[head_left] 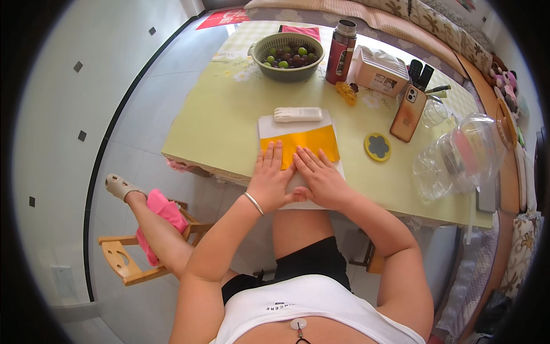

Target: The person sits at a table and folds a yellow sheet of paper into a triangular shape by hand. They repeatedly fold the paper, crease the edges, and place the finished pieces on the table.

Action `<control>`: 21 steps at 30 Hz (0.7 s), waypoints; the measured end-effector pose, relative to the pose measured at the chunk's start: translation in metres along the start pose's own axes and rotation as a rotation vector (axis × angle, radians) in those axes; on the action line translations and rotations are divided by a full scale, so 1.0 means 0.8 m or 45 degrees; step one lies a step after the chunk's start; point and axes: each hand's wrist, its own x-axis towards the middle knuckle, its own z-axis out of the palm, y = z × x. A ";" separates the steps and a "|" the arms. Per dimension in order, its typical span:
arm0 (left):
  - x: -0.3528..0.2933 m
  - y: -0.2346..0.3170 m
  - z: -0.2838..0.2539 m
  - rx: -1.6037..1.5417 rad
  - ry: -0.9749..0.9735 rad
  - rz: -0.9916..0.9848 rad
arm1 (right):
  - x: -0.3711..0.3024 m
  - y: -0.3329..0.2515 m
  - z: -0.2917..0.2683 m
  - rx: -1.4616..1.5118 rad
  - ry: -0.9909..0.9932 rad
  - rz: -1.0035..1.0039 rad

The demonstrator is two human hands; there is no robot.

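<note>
We see the L grip [269, 175] lying palm-down on the yellow sheet [303, 139], ctr of frame, fingers straight & near-parallel, not clamped on anything. The R grip [321, 178] is flat next to it, fingers a bit apart, also w/o a hold; fingertips of both rest on the sheet, and the thumbs point in toward each other just below. A silver bangle [253, 203] sits on the L wrist.

Under the sheet we've got a white board [267, 127], partly hidden by sheet & hands, w/ its lower edge near the front of the surface [212, 123]. A white oblong pack [298, 114] lies across the board's top end, just above the sheet.

Further out, upper ctr: a grey-green colander [286, 73] full of dark & green round fruit [295, 56], then a dark red bottle [340, 54], upright, w/ a tissue box [381, 71] beside it. R of ctr we spot a yellow-rimmed disc [377, 147] w/ a grey flower shape, then an orange phone [408, 113], back toward us. Far R: a big clear plastic jug [458, 155] on its side.

Lower L, off the surface, a pink cloth [163, 218] is draped on a wooden chair [120, 261], by our leg.
</note>
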 end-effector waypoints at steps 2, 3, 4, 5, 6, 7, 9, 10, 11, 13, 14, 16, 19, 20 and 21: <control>-0.008 0.007 -0.007 -0.015 -0.071 -0.072 | -0.012 0.008 -0.002 -0.062 -0.023 -0.004; -0.013 0.006 -0.007 -0.022 -0.090 -0.098 | -0.019 0.013 -0.004 -0.094 -0.034 -0.010; -0.021 0.001 -0.006 -0.026 -0.113 -0.126 | -0.026 0.019 -0.009 -0.125 -0.080 0.027; -0.029 -0.004 -0.005 -0.031 -0.135 -0.153 | -0.034 0.024 -0.011 -0.125 -0.076 0.065; -0.041 -0.011 -0.002 -0.055 -0.096 -0.165 | -0.041 0.028 -0.012 -0.123 -0.069 0.096; -0.052 -0.018 0.003 -0.083 -0.055 -0.169 | -0.049 0.033 -0.015 -0.126 -0.064 0.135; -0.059 -0.032 0.006 -0.082 0.011 -0.158 | -0.059 0.043 -0.017 -0.037 0.005 0.254; -0.056 -0.039 0.005 -0.052 0.036 -0.143 | -0.064 0.047 -0.019 0.000 0.044 0.329; -0.052 -0.045 0.004 -0.022 0.062 -0.130 | -0.068 0.051 -0.021 0.037 0.084 0.404; -0.029 -0.071 0.007 -0.258 0.366 -0.161 | -0.063 0.055 -0.019 0.218 0.451 0.352; -0.018 -0.085 0.006 -0.370 0.515 -0.177 | -0.053 0.058 -0.022 0.322 0.557 0.333; 0.019 -0.097 -0.008 -0.385 0.410 -0.142 | -0.037 0.063 -0.031 0.663 0.607 0.425; 0.057 -0.094 -0.026 -0.433 0.213 -0.313 | -0.004 0.069 -0.031 1.405 0.415 0.710; 0.066 -0.092 -0.030 -0.453 0.139 -0.409 | 0.002 0.075 -0.027 1.581 0.344 0.828; 0.069 -0.097 -0.030 -0.503 0.098 -0.447 | 0.006 0.073 -0.028 1.565 0.334 0.845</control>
